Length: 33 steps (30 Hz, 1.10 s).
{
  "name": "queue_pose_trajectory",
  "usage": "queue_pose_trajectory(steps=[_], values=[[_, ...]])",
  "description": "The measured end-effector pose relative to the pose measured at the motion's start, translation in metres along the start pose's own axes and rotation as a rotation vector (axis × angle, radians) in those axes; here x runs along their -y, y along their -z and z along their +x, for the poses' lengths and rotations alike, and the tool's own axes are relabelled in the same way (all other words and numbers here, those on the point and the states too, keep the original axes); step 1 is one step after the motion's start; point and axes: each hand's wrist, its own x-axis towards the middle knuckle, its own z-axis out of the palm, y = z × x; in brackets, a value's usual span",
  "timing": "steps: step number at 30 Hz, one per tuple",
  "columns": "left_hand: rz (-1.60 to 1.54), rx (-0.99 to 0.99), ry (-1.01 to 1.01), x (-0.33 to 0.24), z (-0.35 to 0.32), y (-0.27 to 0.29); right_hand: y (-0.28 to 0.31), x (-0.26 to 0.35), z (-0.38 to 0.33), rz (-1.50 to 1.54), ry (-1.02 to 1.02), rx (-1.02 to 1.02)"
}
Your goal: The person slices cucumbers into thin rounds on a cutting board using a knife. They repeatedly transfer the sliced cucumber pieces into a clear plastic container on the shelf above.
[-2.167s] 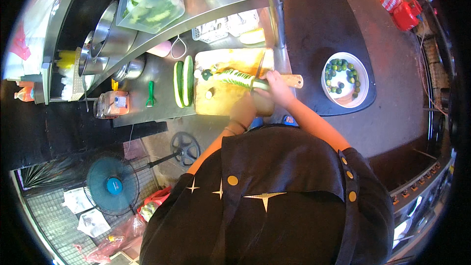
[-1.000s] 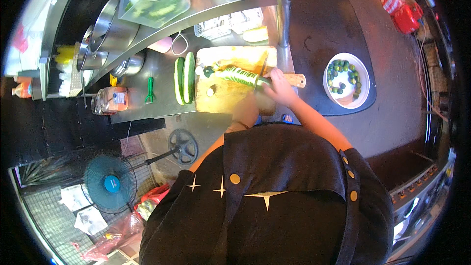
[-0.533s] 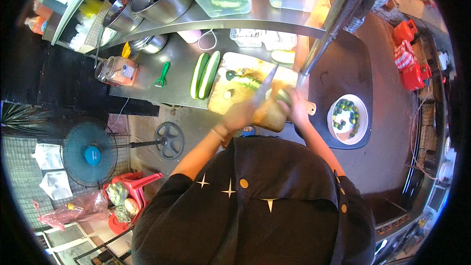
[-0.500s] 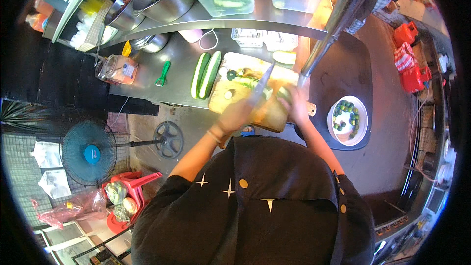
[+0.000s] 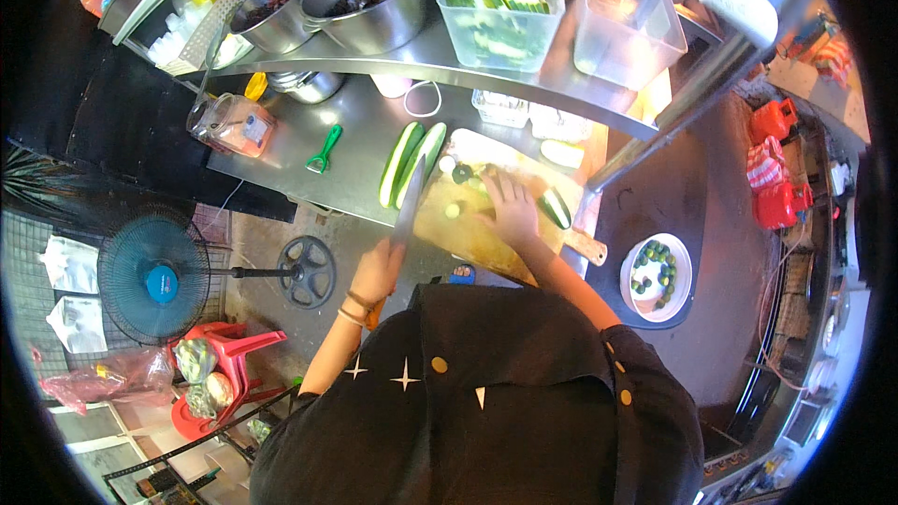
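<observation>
My left hand is closed round the handle of a knife, its blade pointing away from me beside the left edge of the wooden cutting board. My right hand lies on the board with fingers spread, partly covering green cut pieces under the fingertips. Small cucumber ends and a pale round bit lie to its left. A striped, partly peeled cucumber piece rests right of that hand. Two long partly peeled cucumbers lie left of the board, and a pale cut piece lies beyond it.
A green peeler and a jar are at the left. The shelf above holds steel pots, a tub of cut cucumber and a clear tub. A metal post and a bowl of small green fruits stand right.
My left hand has drawn the knife back to the left, off the board's middle. My right hand has let go of the cucumber piece and moved left, spreading its fingers over the cut pieces.
</observation>
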Motion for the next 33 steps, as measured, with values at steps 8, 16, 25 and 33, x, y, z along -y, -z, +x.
queue_pose_trajectory(steps=[8, 16, 25, 33], values=[[0.059, -0.042, -0.021, 0.001, -0.006, 0.007, -0.026, -0.001, -0.001, -0.285, -0.030, -0.106], [0.071, 0.018, 0.013, -0.001, 0.010, 0.014, -0.020, -0.007, -0.003, -0.199, 0.046, -0.206], [0.214, -0.014, -0.165, 0.013, 0.020, 0.004, -0.006, -0.014, -0.004, 0.114, 0.091, -0.363], [0.227, 0.051, -0.180, 0.012, 0.019, 0.008, 0.058, 0.022, 0.015, 0.533, 0.092, -0.467]])
